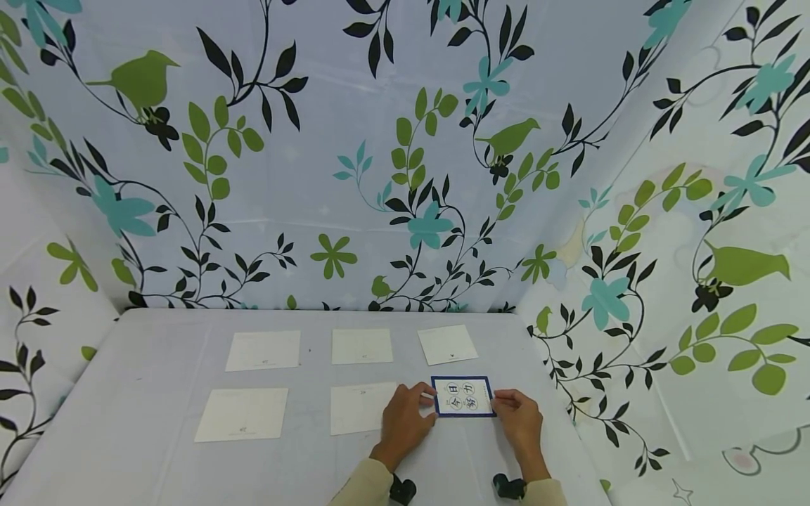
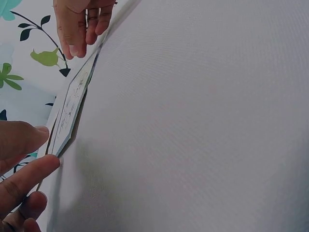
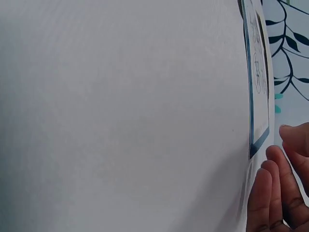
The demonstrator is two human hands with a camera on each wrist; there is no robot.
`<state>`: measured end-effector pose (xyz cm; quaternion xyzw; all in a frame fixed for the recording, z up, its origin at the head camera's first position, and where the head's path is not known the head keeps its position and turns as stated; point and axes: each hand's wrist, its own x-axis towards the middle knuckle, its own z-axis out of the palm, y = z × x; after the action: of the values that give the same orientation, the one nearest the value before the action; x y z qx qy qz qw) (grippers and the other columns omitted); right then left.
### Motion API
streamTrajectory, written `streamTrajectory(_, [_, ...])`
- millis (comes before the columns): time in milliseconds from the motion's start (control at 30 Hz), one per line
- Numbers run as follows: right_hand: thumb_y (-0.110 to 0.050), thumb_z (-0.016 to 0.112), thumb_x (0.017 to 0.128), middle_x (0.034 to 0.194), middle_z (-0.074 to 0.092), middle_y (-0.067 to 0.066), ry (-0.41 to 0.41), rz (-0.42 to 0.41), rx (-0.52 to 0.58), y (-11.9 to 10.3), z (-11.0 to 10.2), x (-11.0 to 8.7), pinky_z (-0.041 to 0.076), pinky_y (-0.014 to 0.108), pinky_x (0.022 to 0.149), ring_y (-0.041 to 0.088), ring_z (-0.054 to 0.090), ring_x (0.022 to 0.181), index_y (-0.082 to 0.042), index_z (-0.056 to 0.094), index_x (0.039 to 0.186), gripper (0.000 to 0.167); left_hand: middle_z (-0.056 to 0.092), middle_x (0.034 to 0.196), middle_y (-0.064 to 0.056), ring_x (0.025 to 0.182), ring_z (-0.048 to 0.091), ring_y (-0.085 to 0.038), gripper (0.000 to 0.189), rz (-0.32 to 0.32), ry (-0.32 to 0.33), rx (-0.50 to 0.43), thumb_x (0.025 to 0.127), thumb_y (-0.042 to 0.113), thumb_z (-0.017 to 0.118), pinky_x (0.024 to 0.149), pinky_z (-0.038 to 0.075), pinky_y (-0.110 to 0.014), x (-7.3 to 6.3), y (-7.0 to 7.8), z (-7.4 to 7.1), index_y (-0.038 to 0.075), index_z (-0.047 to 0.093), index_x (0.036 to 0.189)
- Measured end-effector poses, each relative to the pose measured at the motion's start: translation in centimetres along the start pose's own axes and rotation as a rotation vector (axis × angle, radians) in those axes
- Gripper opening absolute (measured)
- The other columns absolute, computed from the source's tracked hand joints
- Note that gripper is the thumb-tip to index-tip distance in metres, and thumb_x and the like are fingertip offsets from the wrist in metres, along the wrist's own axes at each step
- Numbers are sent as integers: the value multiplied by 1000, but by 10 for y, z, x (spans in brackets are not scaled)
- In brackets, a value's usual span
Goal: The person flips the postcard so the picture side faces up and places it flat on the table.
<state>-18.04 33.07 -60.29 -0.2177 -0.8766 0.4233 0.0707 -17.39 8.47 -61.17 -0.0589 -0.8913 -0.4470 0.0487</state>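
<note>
A blue-bordered card (image 1: 463, 397) with several circled characters lies on the white table, between the two hands. At its left edge is the left hand (image 1: 405, 422), thumb and forefinger spread apart at the card's end. The right hand (image 1: 520, 420) is at the card's right edge, its fingertips close together. In the left wrist view the card (image 2: 72, 106) appears edge-on, with the left fingers (image 2: 36, 179) by its near end. The right wrist view shows the right fingers (image 3: 277, 179) just off the card's corner, holding nothing; contact is hard to tell.
Several pale blank-looking cards lie in two rows: one (image 1: 448, 344) behind the bordered card, another (image 1: 357, 407) partly behind the left hand, others (image 1: 242, 414) farther left. Patterned cloth (image 1: 354, 176) hangs behind the table (image 1: 145, 393) and at its sides.
</note>
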Motion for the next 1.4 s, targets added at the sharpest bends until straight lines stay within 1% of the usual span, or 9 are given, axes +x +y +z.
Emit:
streamTrajectory(133, [-11,76,96,105,79,10,22,-2,8,-3,4,-2,56,24,74,22,74,93,-9,77,113,18,74,98,2,87,51,-9,36,0,11,13,80,17,92,73,44,-27,1,-1,-1,24,75,112])
streamTrajectory(367, [-17,78,96,107,79,8,20,-16,36,-14,13,-5,53,18,73,21,72,95,-12,78,113,18,77,99,5,89,52,-9,38,2,33,5,78,18,94,72,44,-27,3,-5,-4,26,76,111])
streamTrajectory(533, [-17,79,95,107,79,7,8,-38,52,-24,19,-10,53,18,73,20,71,95,-13,78,113,18,77,98,7,89,53,-8,38,6,49,4,79,19,94,72,45,-27,3,-7,-10,27,76,111])
streamTrajectory(767, [-15,80,94,102,79,3,-7,-68,48,-30,29,-17,51,20,72,20,66,92,-12,79,110,16,76,95,10,88,53,-7,36,-4,77,-7,80,20,93,71,45,-25,0,-10,-19,30,76,111])
streamTrajectory(933, [-16,80,94,102,79,3,-13,-70,64,-35,38,-23,52,19,71,19,66,90,-13,79,109,15,76,95,9,89,57,-11,36,-5,98,-31,81,19,93,71,46,-24,-3,-14,-30,29,76,111])
streamTrajectory(1067, [-16,81,94,102,79,2,-25,-70,77,-39,42,-27,53,21,73,19,67,90,-15,79,110,16,76,94,9,89,60,-15,35,5,125,-49,81,17,93,71,47,-25,-7,-20,-42,27,77,110])
streamTrajectory(1133, [-16,81,94,103,79,2,-36,-73,80,-42,43,-28,53,22,72,18,68,89,-14,79,110,17,76,93,8,88,60,-16,35,10,139,-58,80,15,93,71,47,-26,-8,-24,-48,26,77,110])
streamTrajectory(1233, [-15,82,93,104,79,2,-45,-73,86,-45,44,-29,54,22,71,18,68,86,-15,79,111,18,77,94,8,88,60,-17,35,7,144,-64,80,15,93,71,47,-26,-9,-31,-57,26,78,109])
streamTrajectory(1400, [-14,84,91,104,79,1,-56,-82,90,-50,47,-32,53,22,67,17,66,84,-16,80,111,20,77,94,11,87,59,-16,35,-8,155,-61,80,16,93,71,45,-26,-9,-43,-67,26,78,109])
